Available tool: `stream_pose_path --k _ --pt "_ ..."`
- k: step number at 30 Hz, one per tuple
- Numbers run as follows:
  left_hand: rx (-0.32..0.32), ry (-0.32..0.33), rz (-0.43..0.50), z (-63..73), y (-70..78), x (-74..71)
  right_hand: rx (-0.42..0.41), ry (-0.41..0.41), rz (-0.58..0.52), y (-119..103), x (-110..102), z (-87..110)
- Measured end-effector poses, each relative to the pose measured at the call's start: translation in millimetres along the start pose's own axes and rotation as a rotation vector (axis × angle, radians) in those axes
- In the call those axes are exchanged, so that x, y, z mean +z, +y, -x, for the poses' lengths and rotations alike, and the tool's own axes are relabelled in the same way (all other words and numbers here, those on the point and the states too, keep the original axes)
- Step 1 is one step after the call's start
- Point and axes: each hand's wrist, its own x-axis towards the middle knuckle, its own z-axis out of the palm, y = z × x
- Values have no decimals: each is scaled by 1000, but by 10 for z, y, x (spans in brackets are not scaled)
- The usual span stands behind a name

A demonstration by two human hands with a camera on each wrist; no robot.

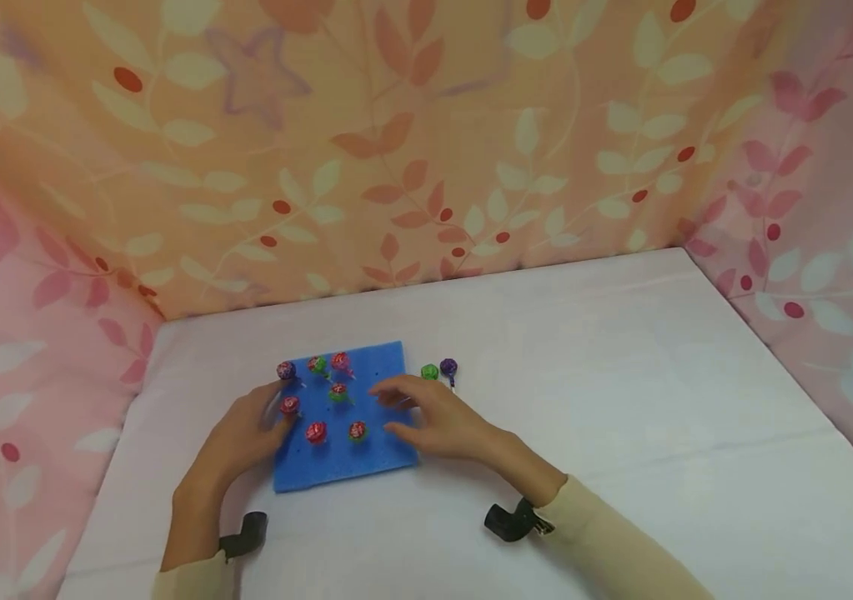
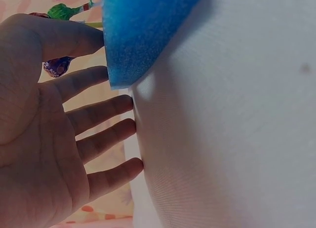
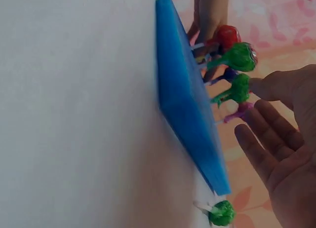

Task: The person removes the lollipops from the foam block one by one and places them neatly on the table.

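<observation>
A blue foam block (image 1: 381, 458) lies on the table with several wrapped lollipops standing in it by their sticks. Among them are a red lollipop (image 1: 316, 432), a red and green lollipop (image 1: 357, 431) and a pink lollipop (image 1: 340, 361). My left hand (image 1: 246, 429) is at the block's left side; in the left wrist view its thumb and index fingertips touch the edge, fingers spread. Over the block's right part hovers my right hand (image 1: 441, 421), fingers parted and holding nothing. In the right wrist view its thumb appears near a green lollipop (image 3: 240, 87); whether they touch is unclear.
Right of the block, on the white table (image 1: 621, 400), lie a green lollipop (image 1: 429, 372) and a purple lollipop (image 1: 449, 367). Small holes dot the foam. Patterned curtains (image 1: 426, 150) close off the back and sides.
</observation>
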Motion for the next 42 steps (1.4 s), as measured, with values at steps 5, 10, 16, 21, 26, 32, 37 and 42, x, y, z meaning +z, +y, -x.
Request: stream_pose_path --k 5,10,16,21,26,32,37,42 --pt "-20 -22 -3 15 8 -2 -56 -15 3 8 135 -45" --pt "-25 -18 -5 33 -12 31 -51 -40 -17 -20 244 -88" --pt "-17 -9 -14 18 4 34 -36 -46 -35 -33 305 -122" --pt "-15 0 -12 10 36 24 -42 -46 -18 -19 350 -136" --pt "-15 -1 -11 -7 56 25 -44 -38 12 6 395 -151" --pt "-27 -6 -30 -14 76 19 -43 -23 13 22 435 -186" --pt "-23 -5 -34 -25 72 13 -44 -14 -4 14 459 -215" --pt "-12 11 -33 -30 57 22 -40 -7 -12 1 463 -247"
